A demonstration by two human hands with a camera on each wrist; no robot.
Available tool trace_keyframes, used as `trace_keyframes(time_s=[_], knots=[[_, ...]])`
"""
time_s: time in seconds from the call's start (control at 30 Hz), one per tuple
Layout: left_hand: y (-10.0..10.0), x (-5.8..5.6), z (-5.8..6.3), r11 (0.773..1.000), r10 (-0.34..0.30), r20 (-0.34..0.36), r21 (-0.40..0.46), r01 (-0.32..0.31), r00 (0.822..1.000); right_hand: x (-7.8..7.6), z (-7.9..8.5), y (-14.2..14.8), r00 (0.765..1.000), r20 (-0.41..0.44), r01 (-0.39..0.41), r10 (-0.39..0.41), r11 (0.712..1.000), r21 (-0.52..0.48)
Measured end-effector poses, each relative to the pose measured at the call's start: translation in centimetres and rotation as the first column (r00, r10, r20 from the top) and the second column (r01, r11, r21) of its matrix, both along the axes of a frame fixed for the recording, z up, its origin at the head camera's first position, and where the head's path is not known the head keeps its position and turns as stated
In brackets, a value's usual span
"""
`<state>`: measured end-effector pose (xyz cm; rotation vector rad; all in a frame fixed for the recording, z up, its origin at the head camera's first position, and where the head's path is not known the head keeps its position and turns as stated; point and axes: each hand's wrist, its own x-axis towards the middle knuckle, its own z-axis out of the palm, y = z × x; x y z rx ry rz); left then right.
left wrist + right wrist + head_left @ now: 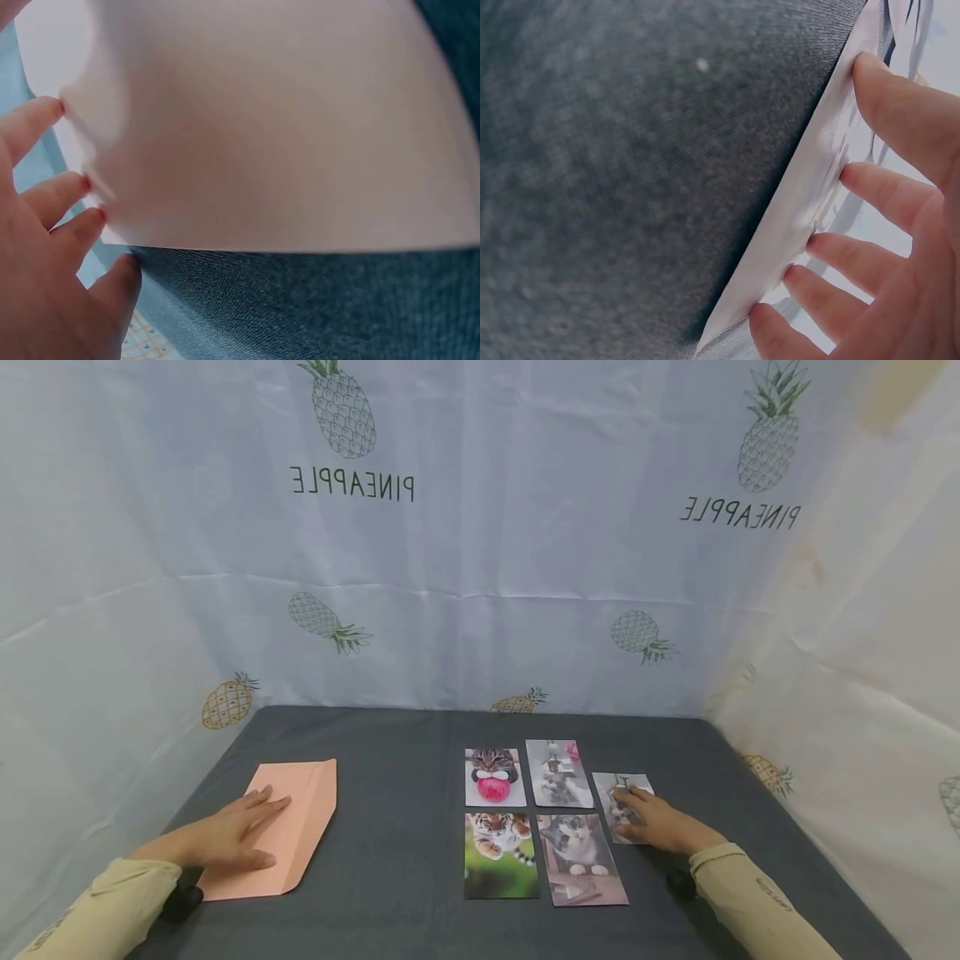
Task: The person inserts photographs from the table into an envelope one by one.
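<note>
On the left of the dark tabletop lies a peach-coloured envelope (303, 810), its flap side toward the right. My left hand (232, 835) rests on it with fingers spread; the left wrist view shows the fingertips touching the pale envelope (262, 135). At the right, my right hand (663, 821) touches a photo card (609, 787) and covers part of its picture. In the right wrist view the right hand (900, 225) has its fingers extended, tips on the card (780, 217). Neither hand is curled round anything.
Left of that card, several photo cards lie in two rows: a cat with a pink ball (493, 789), a grey kitten (558, 785), a tiger cub (498, 860) and a grey-and-white cat (581, 864). A pineapple-print curtain (480, 543) encloses the dark table (390, 827).
</note>
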<state>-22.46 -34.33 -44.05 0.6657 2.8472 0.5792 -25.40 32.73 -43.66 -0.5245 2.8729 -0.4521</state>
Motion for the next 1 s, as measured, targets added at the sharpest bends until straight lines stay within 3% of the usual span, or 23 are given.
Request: trace_keyframes(time_s=[0.57, 1.0], knots=[[0.5, 0.0, 0.5, 0.999, 0.017, 0.050, 0.026, -0.018, 0.999, 0.1, -0.1, 0.1, 1.000, -0.016, -0.004, 0.003, 1.000, -0.030], [3.0, -0.1, 1.1, 0.999, 0.012, 0.053, -0.037, -0.010, 0.999, 0.0, -0.3, 0.2, 0.999, -0.040, -0.021, 0.020, 0.999, -0.032]])
